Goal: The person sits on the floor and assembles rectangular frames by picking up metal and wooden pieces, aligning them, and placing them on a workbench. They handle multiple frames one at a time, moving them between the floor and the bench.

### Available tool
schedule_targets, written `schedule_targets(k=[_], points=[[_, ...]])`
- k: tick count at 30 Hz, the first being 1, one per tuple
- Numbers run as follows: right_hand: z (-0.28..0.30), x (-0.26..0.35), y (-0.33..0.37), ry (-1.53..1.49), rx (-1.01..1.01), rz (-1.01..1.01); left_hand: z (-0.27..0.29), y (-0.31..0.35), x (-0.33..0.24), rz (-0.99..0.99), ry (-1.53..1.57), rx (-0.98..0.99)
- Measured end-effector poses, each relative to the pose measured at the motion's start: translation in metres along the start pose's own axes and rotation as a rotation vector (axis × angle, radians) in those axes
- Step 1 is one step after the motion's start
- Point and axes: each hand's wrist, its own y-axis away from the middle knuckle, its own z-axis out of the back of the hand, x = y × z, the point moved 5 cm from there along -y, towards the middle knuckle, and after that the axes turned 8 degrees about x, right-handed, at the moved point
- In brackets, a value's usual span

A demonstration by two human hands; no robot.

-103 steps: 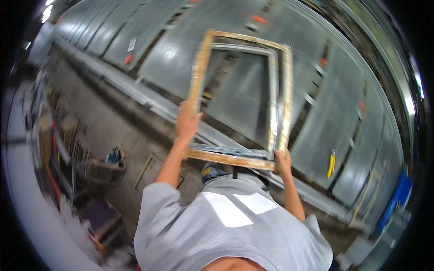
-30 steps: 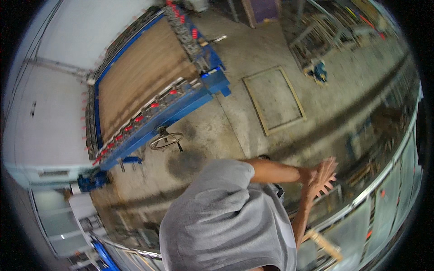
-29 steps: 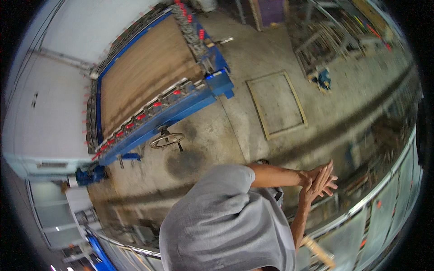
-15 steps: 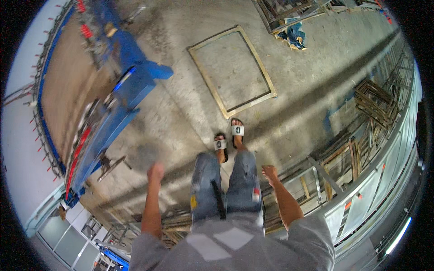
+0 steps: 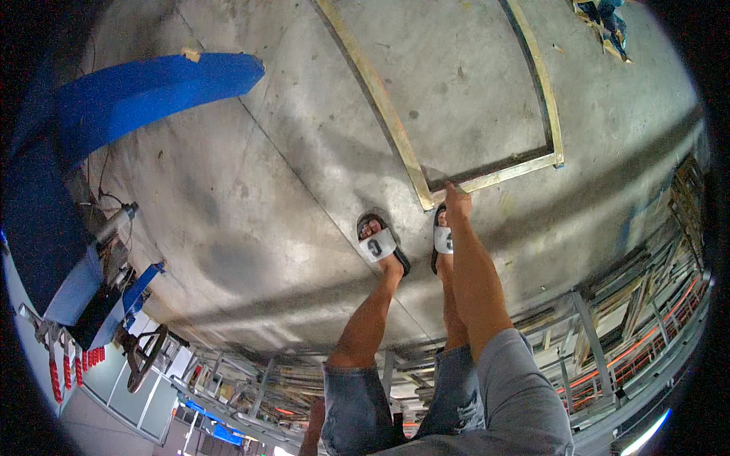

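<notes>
A large rectangular frame point(image 5: 525, 169) of narrow, weathered bars lies on the concrete floor ahead of my feet. My body is bent down over it. My right hand point(image 5: 458, 201) is at the near bar, close to the left corner, its fingers closed around the bar as far as I can see. Part of that grip is hidden by the back of the hand. My left hand point(image 5: 315, 414) hangs low beside my left thigh, mostly hidden, and its fingers cannot be made out.
Left stands a blue machine point(image 5: 160, 91) with a projecting arm; red-handled clamps point(image 5: 67, 374) hang below it. Old frames and strips point(image 5: 639, 304) are stacked on a metal rack behind and to the right. Crumpled dark blue material point(image 5: 608, 26) lies far right. My sandalled feet point(image 5: 382, 245) are near the frame.
I have bent down and come nearer the frame. My right hand has gone from beside my body to the frame's near bar. My left hand has dropped back beside my thigh.
</notes>
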Motion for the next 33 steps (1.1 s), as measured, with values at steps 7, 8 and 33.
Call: schedule_targets(k=[7, 8, 33], points=[[0.109, 0.044, 0.092, -0.403, -0.104, 0.081, 0.007, 0.065, -0.003, -0.242, 0.192, 0.129], [0.130, 0.065, 0.115, -0.426, -0.021, 0.163, 0.014, 0.077, -0.002, -0.303, 0.227, 0.171], [0.166, -0.076, 0.678, -0.614, 0.328, 0.784, 0.355, 0.000, 0.213, -0.491, 0.378, 0.024]])
